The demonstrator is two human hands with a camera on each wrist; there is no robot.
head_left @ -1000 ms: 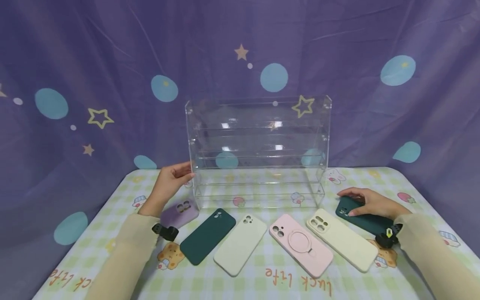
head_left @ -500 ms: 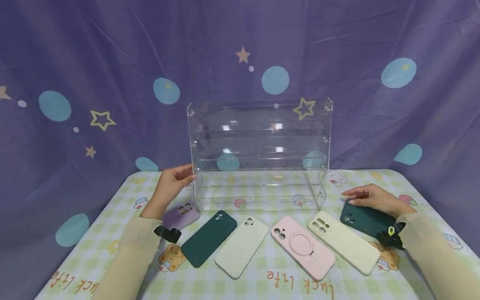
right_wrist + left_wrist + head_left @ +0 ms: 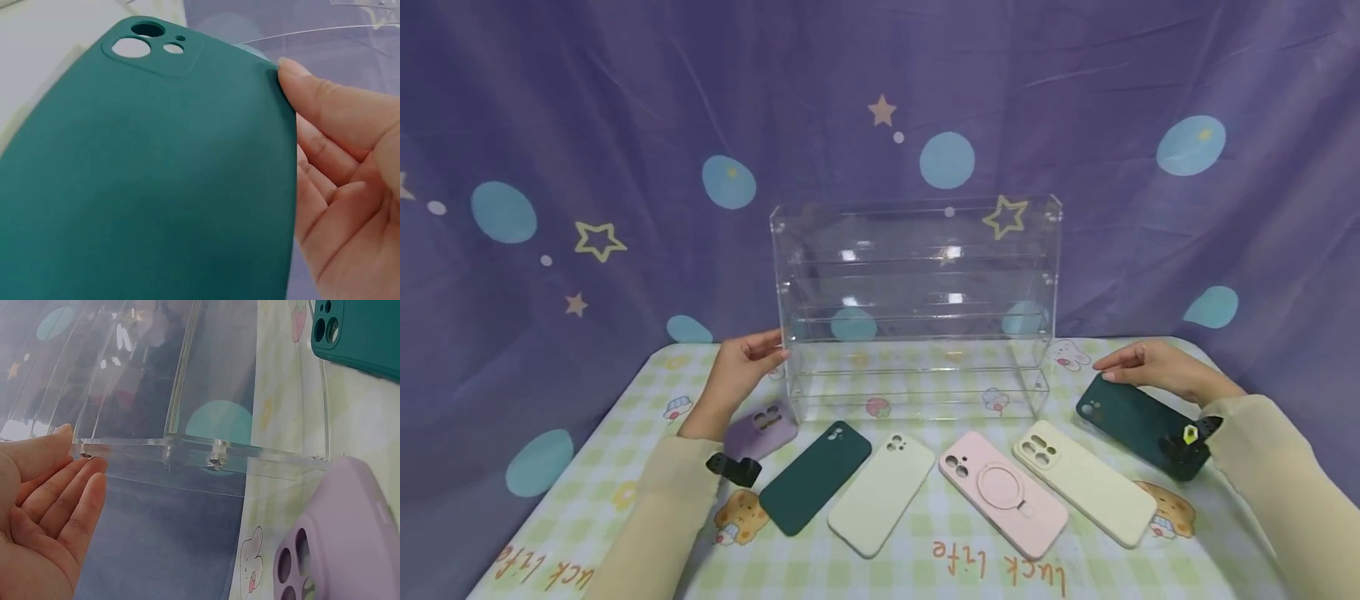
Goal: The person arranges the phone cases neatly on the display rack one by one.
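At the right, my right hand (image 3: 1168, 369) pinches the far corner edge of a dark green phone case (image 3: 1138, 425). In the right wrist view this green case (image 3: 156, 162) fills much of the frame, thumb on its edge and fingers behind. The case is tilted, its far end raised off the cloth. My left hand (image 3: 741, 371) holds the left side panel of a clear acrylic display rack (image 3: 917, 283). The left wrist view has my left hand (image 3: 50, 512) with its thumb and fingertips at the panel edge of the rack (image 3: 250, 450).
Before the rack lie a purple case (image 3: 760, 433), a second green case (image 3: 816, 479), a pale green case (image 3: 880, 500), a pink case with a ring (image 3: 1037, 521) and a cream case (image 3: 1093, 487). A checked cloth (image 3: 820, 567) covers the table; a purple curtain (image 3: 850, 50) hangs behind.
My right hand has shifted from over the green case to its far edge and lifted that end off the cloth. My left hand has stayed at the rack.
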